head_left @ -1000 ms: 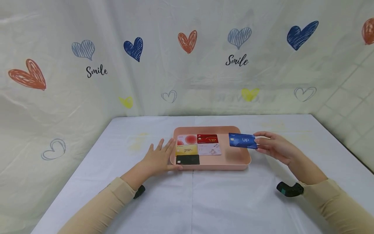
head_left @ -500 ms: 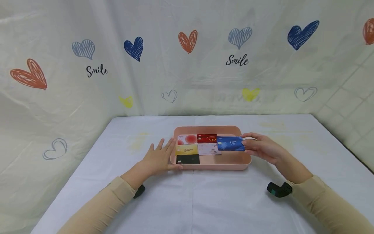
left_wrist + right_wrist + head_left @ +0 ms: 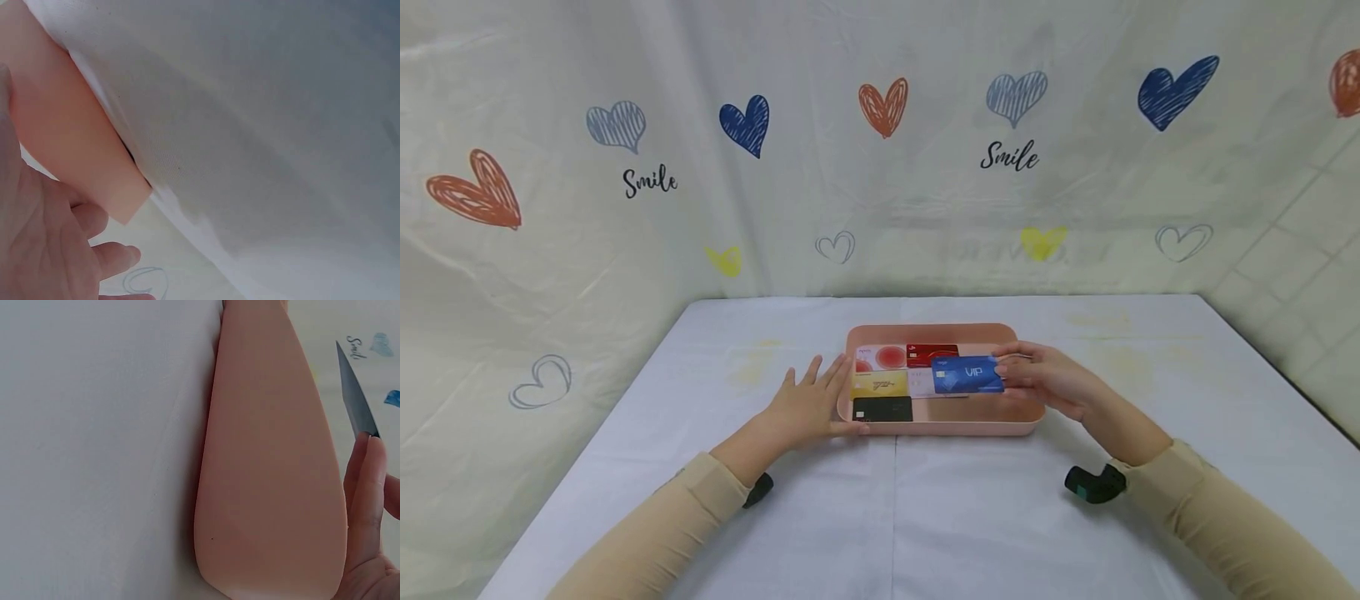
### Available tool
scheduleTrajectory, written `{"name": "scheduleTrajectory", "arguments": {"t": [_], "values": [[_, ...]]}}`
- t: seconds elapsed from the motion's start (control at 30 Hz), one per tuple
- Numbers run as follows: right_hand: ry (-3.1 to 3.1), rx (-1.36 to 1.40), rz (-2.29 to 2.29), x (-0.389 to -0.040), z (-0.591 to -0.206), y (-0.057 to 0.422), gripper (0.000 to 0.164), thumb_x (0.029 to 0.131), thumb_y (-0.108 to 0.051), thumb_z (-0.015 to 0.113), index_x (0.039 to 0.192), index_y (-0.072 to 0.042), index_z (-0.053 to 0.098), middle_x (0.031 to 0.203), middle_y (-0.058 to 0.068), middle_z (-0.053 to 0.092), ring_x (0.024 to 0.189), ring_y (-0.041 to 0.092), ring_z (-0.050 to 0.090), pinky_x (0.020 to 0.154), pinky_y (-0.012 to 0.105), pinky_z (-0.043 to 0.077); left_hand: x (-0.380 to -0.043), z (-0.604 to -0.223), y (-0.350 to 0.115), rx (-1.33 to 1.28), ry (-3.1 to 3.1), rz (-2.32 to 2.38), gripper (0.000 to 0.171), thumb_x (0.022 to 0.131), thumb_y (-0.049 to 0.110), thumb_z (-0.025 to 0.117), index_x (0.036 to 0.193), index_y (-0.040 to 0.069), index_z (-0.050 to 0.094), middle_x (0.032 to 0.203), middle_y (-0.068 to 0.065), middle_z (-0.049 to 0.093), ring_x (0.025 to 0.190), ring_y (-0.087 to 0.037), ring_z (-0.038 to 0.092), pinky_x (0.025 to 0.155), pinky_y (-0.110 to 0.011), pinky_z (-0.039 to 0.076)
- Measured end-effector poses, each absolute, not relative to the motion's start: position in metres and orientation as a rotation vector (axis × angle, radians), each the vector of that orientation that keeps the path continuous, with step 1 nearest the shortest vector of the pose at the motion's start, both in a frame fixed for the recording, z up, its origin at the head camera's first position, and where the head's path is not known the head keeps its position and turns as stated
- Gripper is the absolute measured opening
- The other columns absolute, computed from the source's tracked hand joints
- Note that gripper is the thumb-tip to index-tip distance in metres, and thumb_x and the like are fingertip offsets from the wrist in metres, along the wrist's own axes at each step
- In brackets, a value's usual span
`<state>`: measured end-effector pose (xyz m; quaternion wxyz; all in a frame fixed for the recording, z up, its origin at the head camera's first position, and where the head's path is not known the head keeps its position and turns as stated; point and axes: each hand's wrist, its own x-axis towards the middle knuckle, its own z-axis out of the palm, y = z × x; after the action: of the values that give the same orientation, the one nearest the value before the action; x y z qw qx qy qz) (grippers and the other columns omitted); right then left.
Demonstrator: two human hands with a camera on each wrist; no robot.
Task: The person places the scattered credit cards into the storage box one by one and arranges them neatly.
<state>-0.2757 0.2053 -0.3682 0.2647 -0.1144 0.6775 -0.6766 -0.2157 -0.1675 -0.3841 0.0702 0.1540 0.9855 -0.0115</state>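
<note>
My right hand [image 3: 1048,379] pinches a blue VIP card [image 3: 967,375] by its right end, above the pink tray [image 3: 940,428]. In the right wrist view the card [image 3: 357,394] is seen nearly edge-on, raised over the tray's rim. Inside the tray lie a white card with red circles [image 3: 880,358], a red VIP card [image 3: 925,356], a gold card [image 3: 880,384], a black card [image 3: 882,409] and a pale patterned card [image 3: 920,382], which the blue one partly covers in the head view. My left hand [image 3: 805,410] rests against the tray's left side, fingers straight and spread.
A white cloth [image 3: 820,517] covers the table under the tray. Behind it hangs a pale curtain [image 3: 940,192] printed with hearts and "Smile". Dark wrist devices show at both cuffs, the right one [image 3: 1095,484] more fully.
My right hand has carried the blue card leftward from the tray's right edge, and slightly nearer to me, until it overlaps the pale card. My left hand has stayed in place.
</note>
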Motion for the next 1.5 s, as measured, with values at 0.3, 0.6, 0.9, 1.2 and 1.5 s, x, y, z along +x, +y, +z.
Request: {"name": "scheduleTrajectory", "arguments": {"t": [0.3, 0.6, 0.9, 1.2, 1.5], "values": [[1.904, -0.354, -1.765, -0.276, -0.371, 0.195, 0.041, 0.105, -0.005, 0.056, 0.141, 0.005, 0.042, 0.109, 0.007, 0.061, 0.088, 0.016, 0.068, 0.083, 0.031, 0.059, -0.216, -0.384, -0.167, 0.463, 2.964, -0.04, 0.111, 0.088, 0.077, 0.056, 0.166, 0.011, 0.013, 0.171, -0.006, 0.014, 0.154, -0.043, 0.013, 0.116, -0.07, 0.017], [1.983, -0.363, -1.69, -0.276, -0.372, 0.181, 0.043, 0.102, -0.002, 0.059, 0.142, 0.005, 0.046, 0.112, 0.013, 0.056, 0.095, 0.02, 0.064, 0.082, 0.035, 0.06, -0.216, -0.386, -0.168, 0.467, 2.968, -0.013, 0.111, 0.088, 0.077, 0.057, 0.166, 0.01, 0.014, 0.171, -0.007, 0.015, 0.154, -0.043, 0.014, 0.116, -0.07, 0.017], [2.046, -0.402, -1.602, -0.277, -0.373, 0.169, 0.044, 0.101, 0.0, 0.058, 0.142, 0.007, 0.045, 0.115, 0.017, 0.052, 0.096, 0.024, 0.062, 0.079, 0.035, 0.061, -0.217, -0.387, -0.168, 0.452, 2.968, -0.004, 0.111, 0.087, 0.077, 0.058, 0.166, 0.012, 0.013, 0.171, -0.006, 0.015, 0.154, -0.043, 0.014, 0.116, -0.07, 0.017], [2.057, -0.46, -1.535, -0.279, -0.376, 0.164, 0.036, 0.1, 0.006, 0.055, 0.136, 0.007, 0.049, 0.109, 0.017, 0.049, 0.088, 0.025, 0.063, 0.075, 0.033, 0.061, -0.217, -0.386, -0.168, 0.453, 2.967, 0.001, 0.112, 0.087, 0.077, 0.058, 0.166, 0.011, 0.013, 0.171, -0.006, 0.015, 0.154, -0.043, 0.014, 0.116, -0.07, 0.017], [2.067, -0.407, -1.49, -0.282, -0.384, 0.163, 0.036, 0.1, 0.006, 0.053, 0.135, 0.008, 0.051, 0.104, 0.015, 0.052, 0.087, 0.025, 0.063, 0.076, 0.034, 0.061, -0.217, -0.386, -0.167, 0.458, 2.973, -0.013, 0.111, 0.088, 0.077, 0.057, 0.166, 0.011, 0.014, 0.171, -0.007, 0.016, 0.154, -0.043, 0.015, 0.116, -0.07, 0.018]]}}
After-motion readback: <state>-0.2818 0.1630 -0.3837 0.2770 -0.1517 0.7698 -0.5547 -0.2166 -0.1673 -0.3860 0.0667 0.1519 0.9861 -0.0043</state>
